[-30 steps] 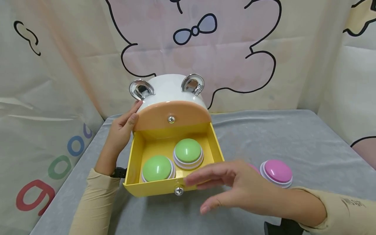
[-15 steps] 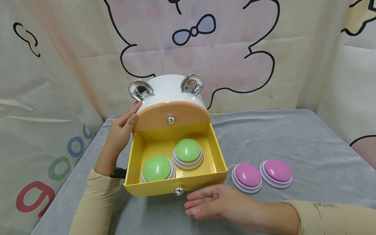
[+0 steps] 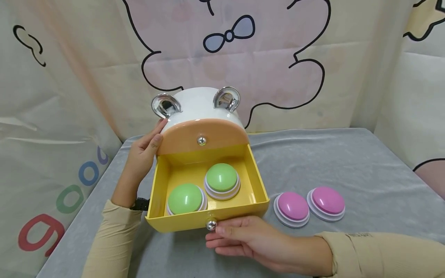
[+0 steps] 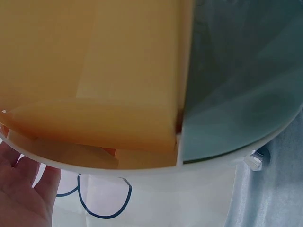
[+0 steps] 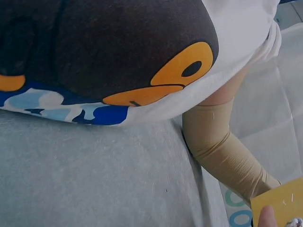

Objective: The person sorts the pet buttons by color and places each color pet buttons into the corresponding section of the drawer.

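A small chest (image 3: 201, 102) with a white rounded top, silver ears and two drawers stands on the table. Its yellow lower drawer (image 3: 250, 177) is pulled out and holds two green-domed push buttons (image 3: 185, 199) with pale bases. My left hand (image 3: 140, 154) rests against the chest's left side, fingers fairly straight; the left wrist view shows this hand (image 4: 26, 189) at the outer rim. My right hand (image 3: 250, 239) is at the drawer's front, its thumb beside the silver knob (image 3: 211, 224) and its other fingers extended. In the right wrist view, one fingertip (image 5: 268, 217) shows before the yellow drawer front.
Two pink-domed push buttons (image 3: 293, 208) sit on the grey cloth (image 3: 330, 154) right of the drawer. The orange upper drawer (image 3: 201, 133) is in its slot. A printed curtain (image 3: 264, 77) hangs behind the table.
My right hand has come down from over the drawer's right front corner, uncovering a pink button, then moved left to the knob. The left hand and the chest have stayed put.
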{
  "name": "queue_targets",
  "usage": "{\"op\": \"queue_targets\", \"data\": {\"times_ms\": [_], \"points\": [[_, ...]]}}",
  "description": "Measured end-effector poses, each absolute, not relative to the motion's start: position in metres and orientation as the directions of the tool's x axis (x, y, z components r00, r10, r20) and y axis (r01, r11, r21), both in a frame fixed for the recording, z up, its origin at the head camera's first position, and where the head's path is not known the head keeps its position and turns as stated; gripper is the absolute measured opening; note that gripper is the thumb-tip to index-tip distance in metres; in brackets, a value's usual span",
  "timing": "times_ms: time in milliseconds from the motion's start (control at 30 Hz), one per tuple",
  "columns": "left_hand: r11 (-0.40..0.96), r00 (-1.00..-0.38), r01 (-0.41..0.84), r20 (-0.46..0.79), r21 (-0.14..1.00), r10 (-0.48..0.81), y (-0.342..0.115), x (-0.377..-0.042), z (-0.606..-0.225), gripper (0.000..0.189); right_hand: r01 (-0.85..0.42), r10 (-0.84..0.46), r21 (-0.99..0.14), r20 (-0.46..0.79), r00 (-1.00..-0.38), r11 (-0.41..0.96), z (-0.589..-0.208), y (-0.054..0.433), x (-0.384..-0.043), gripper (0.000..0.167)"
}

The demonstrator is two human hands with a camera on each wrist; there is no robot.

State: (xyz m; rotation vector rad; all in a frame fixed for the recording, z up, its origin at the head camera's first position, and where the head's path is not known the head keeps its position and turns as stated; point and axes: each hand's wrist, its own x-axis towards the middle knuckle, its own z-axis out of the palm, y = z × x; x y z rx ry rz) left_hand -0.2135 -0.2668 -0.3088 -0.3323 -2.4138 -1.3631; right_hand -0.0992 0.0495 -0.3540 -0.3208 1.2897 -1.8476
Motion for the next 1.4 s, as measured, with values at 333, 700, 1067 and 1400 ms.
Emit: {"op": "queue_targets", "data": {"times_ms": [333,700,1067,1400], "points": [[0.506,-0.907,0.377,0.419,0.776,0.035,-0.267,-0.213,-0.308,0.043,0.508,-0.666,-0.846,-0.286,-0.689,-0.162,-0.359,0.034,-0.095,0.038],[0.509,-0.917,0.358,0.397,0.782,0.035,-0.269,-0.212,-0.307,0.044,0.484,-0.658,-0.85,-0.244,-0.712,-0.208,-0.354,0.029,-0.099,0.04],[0.501,-0.912,0.372,0.408,0.782,0.041,-0.27,-0.212,-0.309,0.043,0.484,-0.609,-0.847,-0.27,-0.746,-0.218,-0.347,0.02,-0.114,0.038],[0.495,-0.915,0.37,0.402,0.787,0.045,-0.268,-0.212,-0.307,0.043,0.43,-0.589,-0.869,-0.22,-0.778,-0.244,-0.347,0.012,-0.141,0.041]]}}
